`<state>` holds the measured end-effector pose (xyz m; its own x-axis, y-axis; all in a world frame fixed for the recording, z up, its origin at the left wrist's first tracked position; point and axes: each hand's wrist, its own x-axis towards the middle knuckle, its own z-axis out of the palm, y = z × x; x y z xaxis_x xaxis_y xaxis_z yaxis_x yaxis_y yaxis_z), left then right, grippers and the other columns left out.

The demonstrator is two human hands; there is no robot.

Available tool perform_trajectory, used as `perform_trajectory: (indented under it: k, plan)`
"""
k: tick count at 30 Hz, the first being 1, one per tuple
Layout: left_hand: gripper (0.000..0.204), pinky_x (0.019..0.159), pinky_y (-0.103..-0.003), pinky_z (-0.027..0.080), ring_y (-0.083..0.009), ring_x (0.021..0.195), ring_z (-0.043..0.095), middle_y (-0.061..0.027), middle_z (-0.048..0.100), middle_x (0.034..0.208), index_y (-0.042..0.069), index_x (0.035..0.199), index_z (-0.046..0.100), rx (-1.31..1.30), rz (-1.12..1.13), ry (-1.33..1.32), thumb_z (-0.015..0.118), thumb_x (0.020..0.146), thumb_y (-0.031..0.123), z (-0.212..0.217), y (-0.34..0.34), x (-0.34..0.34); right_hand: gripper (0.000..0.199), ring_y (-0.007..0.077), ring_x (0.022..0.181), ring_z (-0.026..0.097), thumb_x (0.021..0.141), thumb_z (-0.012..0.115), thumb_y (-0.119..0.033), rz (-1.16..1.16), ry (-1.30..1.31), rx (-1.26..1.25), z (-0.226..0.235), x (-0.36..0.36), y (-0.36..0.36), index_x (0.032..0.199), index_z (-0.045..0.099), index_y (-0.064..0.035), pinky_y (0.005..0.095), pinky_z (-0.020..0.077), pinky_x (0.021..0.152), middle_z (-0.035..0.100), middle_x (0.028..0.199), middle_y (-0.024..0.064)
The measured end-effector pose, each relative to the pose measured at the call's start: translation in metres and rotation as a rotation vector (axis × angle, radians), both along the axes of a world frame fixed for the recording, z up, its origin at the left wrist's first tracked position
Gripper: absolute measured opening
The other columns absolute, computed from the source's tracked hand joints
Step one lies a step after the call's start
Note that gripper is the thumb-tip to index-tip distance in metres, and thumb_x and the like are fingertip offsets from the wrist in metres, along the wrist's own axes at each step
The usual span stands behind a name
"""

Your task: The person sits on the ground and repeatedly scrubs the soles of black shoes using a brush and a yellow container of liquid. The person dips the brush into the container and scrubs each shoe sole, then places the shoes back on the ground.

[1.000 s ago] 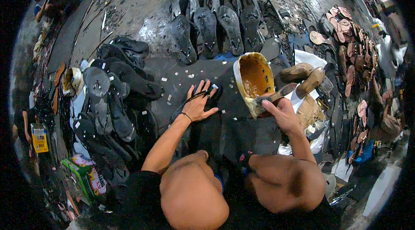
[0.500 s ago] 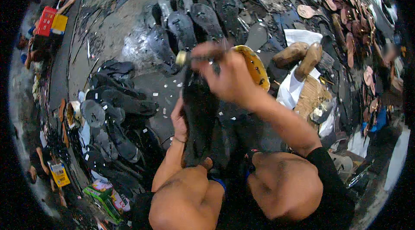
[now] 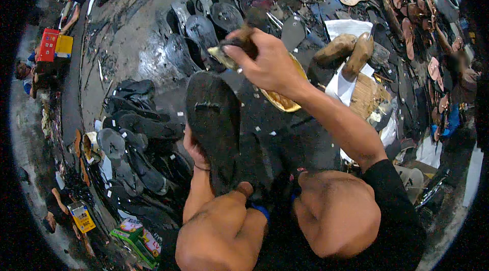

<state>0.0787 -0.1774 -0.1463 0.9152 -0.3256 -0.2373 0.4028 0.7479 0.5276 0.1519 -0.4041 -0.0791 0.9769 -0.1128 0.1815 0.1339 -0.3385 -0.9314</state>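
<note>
I read left hand (image 3: pixel 196 148) curled around black sole's (image 3: pixel 214 118) left edge, fingers partly hidden | right hand (image 3: pixel 267 62) pinching pale-tipped tool (image 3: pixel 221 57) near sole's far edge | sole above the knees (image 3: pixel 224 235), dark mat (image 3: pixel 285 126) giving room rightward | sandal pile (image 3: pixel 135 138) crowds left | yellow-rimmed tub (image 3: pixel 282 107) just below right wrist.

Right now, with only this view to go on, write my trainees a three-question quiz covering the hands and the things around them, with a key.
1. Which hand holds the black sole?
2. True or false: the right hand grips a pale-ended tool.
3. From the yellow-rimmed container, the two brown foot-shaped forms lie: a) to the left; b) to the right; c) inside it.

Key: 1. The left hand. 2. True. 3. b.
</note>
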Motion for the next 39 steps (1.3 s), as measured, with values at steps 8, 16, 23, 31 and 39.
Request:
perform_trajectory:
  k: [8,16,23,31,39]
  plan:
    - [0.049,0.099,-0.044,0.051,-0.0307,0.112,0.062,-0.0138,0.059,0.134,0.001,0.136,0.053,0.442,0.322,0.184,0.036,0.106,0.035,-0.016,0.022,0.005,0.021,0.0157,0.094,0.068,0.088,0.074,-0.008,0.188,-0.118,0.193,-0.006,-0.026,0.004,0.108,0.068,-0.0034,0.0343,0.0534,0.086,0.073,0.099,0.0077]
    - [0.053,0.107,-0.045,0.044,-0.0332,0.12,0.059,-0.0167,0.06,0.133,-0.002,0.133,0.056,0.026,0.327,0.22,0.037,0.105,0.039,-0.035,0.044,-0.016,0.02,0.0175,0.093,0.069,0.091,0.073,-0.018,0.107,0.114,0.079,-0.051,-0.082,-0.005,0.102,0.072,-0.0028,0.0344,0.0533,0.086,0.074,0.098,0.0086]
    - [0.046,0.098,-0.042,0.049,-0.029,0.11,0.063,-0.0149,0.065,0.123,0.0,0.128,0.059,0.151,-0.005,0.521,0.04,0.104,0.035,-0.024,0.079,-0.098,0.025,0.0368,0.084,0.069,0.089,0.07,-0.027,-0.271,0.045,-0.466,-0.078,-0.071,-0.073,0.103,0.072,-0.0068,0.0434,0.0548,0.074,0.072,0.096,0.0179]
    - [0.042,0.092,-0.039,0.052,-0.0252,0.102,0.065,-0.0127,0.068,0.116,0.002,0.125,0.061,0.212,0.037,0.422,0.042,0.104,0.033,-0.018,0.072,-0.06,0.033,0.0267,0.09,0.069,0.088,0.073,-0.022,0.347,0.772,-0.295,-0.037,-0.159,-0.121,0.112,0.065,-0.0005,0.0392,0.0546,0.081,0.071,0.098,0.0135]
    - [0.052,0.086,-0.038,0.056,-0.0219,0.096,0.068,-0.0106,0.069,0.111,0.004,0.125,0.06,-0.068,-0.084,0.141,0.033,0.104,0.043,-0.012,0.012,0.022,0.023,0.0193,0.096,0.068,0.089,0.074,-0.013,0.397,0.058,0.155,0.005,-0.061,0.021,0.109,0.069,-0.003,0.0328,0.0529,0.087,0.072,0.105,0.0106]
